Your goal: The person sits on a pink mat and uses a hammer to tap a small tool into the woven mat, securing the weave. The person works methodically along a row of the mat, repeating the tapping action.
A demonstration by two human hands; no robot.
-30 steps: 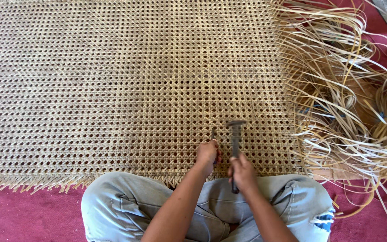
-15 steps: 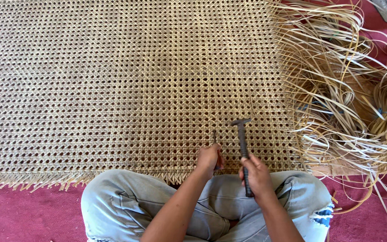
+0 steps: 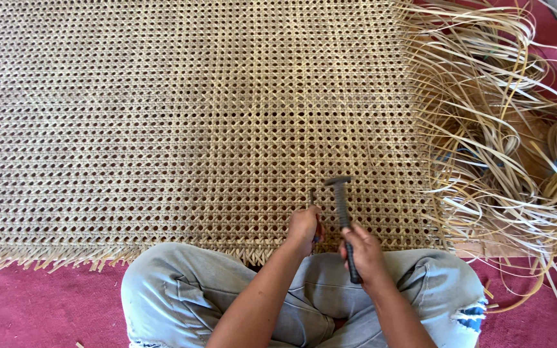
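Your left hand [image 3: 303,227] pinches a thin dark metal spike [image 3: 312,196] against the woven tan cane sheet [image 3: 195,116]; your right hand [image 3: 363,252], just beside, grips the dark hammer [image 3: 343,212], poised for a measured tap.

A dark metal hammer [image 3: 343,212] stands nearly upright above the woven cane sheet [image 3: 195,116], beside a thin dark spike [image 3: 313,205] planted in the weave.
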